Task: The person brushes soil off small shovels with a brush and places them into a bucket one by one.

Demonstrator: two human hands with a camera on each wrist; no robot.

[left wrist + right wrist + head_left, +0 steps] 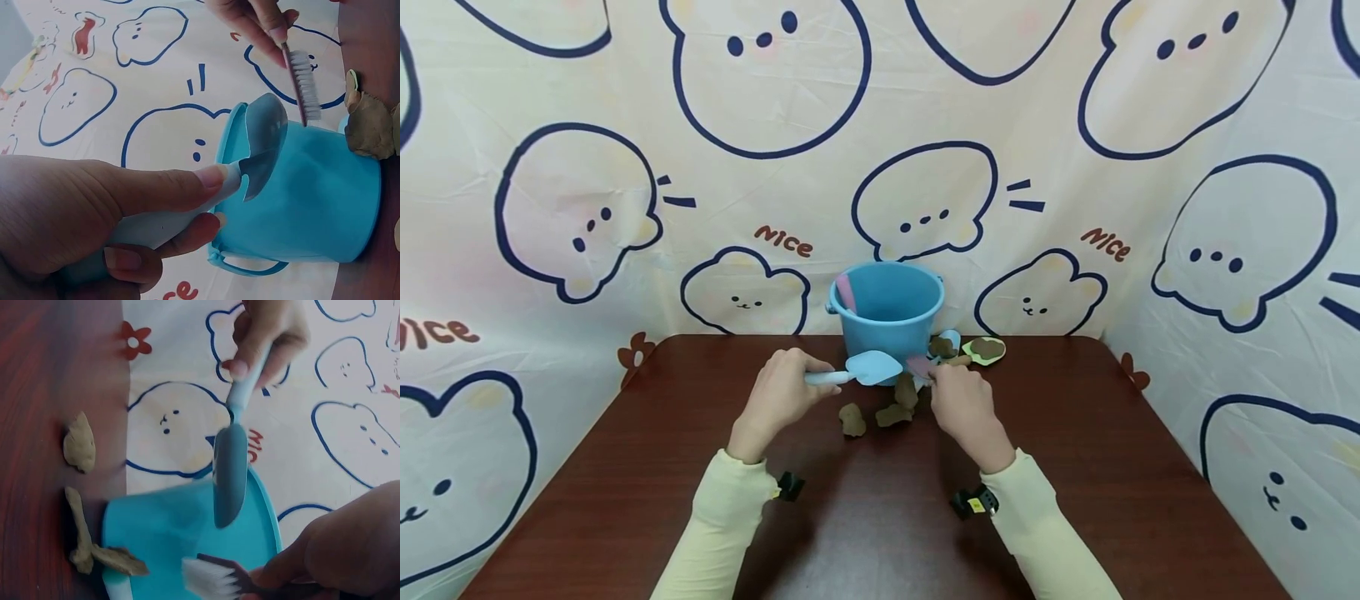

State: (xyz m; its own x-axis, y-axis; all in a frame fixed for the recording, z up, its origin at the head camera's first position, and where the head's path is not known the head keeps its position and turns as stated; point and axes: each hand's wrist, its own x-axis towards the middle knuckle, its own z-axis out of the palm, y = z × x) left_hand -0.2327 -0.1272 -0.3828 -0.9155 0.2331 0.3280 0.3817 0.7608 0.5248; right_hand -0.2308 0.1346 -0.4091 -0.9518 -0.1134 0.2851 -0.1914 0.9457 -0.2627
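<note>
Shovel [871,367] juts rightward, held in left grip [781,390] — brush [919,366] juts leftward, pinched in right grip [964,406].

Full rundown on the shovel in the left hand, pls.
Light-blue shovel, plastic by its look: a straight, paler handle, a narrow neck, a broad, rounded blade. The left hand grips the handle; the blade is held above the table, in front of the bucket, pointing toward the right hand.

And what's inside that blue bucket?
A pink piece leans inside the blue bucket, at its left side. The bottom is hidden behind the near wall, so anything lying there can't be seen.
</note>
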